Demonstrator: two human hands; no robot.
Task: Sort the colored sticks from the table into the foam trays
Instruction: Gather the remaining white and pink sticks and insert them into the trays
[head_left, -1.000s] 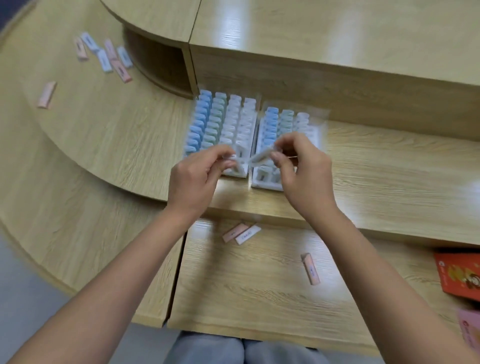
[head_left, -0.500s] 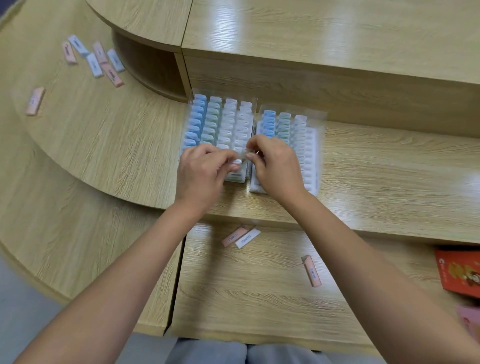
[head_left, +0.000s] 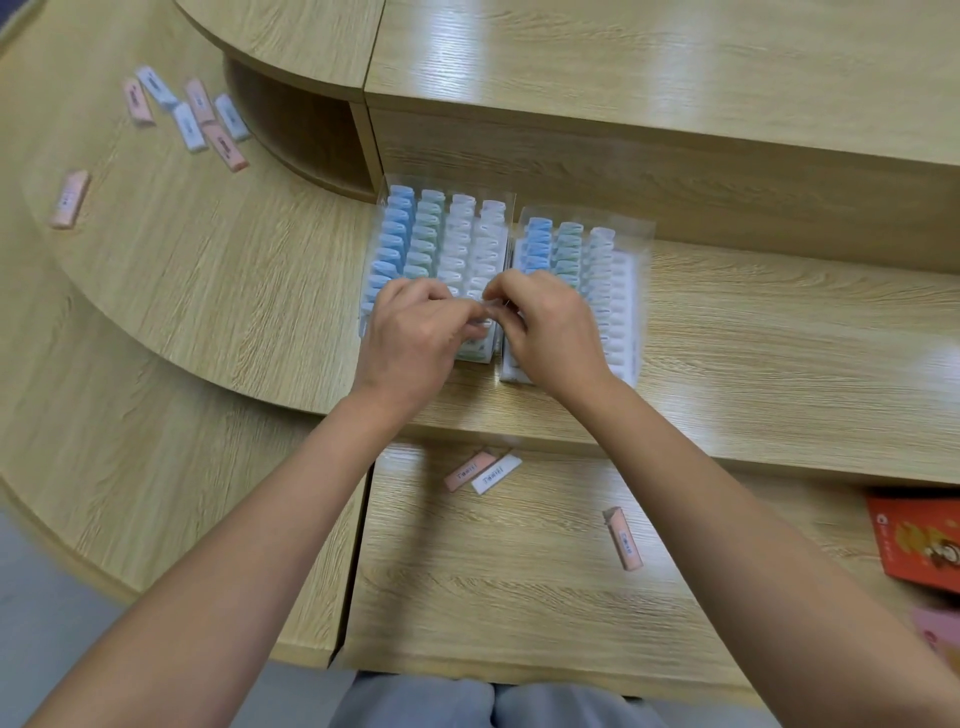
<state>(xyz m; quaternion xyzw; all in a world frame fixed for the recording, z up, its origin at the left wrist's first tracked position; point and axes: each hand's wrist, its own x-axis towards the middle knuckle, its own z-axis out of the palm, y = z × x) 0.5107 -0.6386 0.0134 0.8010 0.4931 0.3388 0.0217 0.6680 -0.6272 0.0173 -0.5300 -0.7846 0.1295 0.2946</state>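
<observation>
Two white foam trays stand side by side on the raised desk level. The left tray holds columns of blue, green and white sticks, as does the right tray. My left hand and my right hand meet fingertip to fingertip over the near end of the left tray, by the gap between the trays. Together they pinch a small white stick, which my fingers mostly hide. A pink stick, a white stick and another pink stick lie loose on the lower desk.
Several pink and white sticks lie grouped at the far left by the curved shelf opening, with a single pink stick further left. A red packet and a pink packet sit at the right edge. A raised wooden ledge runs behind the trays.
My right hand carried the white stick left and down, from above the right tray to the left tray's near end. There my left hand's fingertips joined it, and the view shifted slightly.
</observation>
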